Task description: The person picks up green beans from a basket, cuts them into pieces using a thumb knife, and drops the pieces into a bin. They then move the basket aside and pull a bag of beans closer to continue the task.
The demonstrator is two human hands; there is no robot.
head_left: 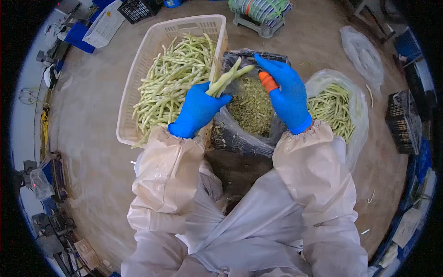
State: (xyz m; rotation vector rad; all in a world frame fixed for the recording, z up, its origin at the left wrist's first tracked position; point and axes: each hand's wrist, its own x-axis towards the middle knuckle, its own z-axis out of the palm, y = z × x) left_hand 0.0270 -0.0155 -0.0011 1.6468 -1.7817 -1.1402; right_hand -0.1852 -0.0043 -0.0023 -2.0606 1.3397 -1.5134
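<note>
My left hand [196,111], in a blue glove, is closed around a few long green beans [226,81], whose ends stick out toward the right. Opposite it, my right hand [291,97], also gloved in blue, has its fingers stretched out and holds nothing I can see. An orange cover [267,81] sits on its thumb. Between and below both hands stands a dark crate [230,141] lined with clear plastic, with chopped green trimmings [251,108] inside. A white crate [134,87] heaped with long beans [173,76] is beside my left hand.
To the right of my right hand, a clear plastic bag [361,134] holds more beans [331,108]. Another plastic bag [362,53] lies on the floor beyond. A black crate [402,122] stands far right. A wrapped bundle [260,10] rests on a grey stool [265,30] ahead.
</note>
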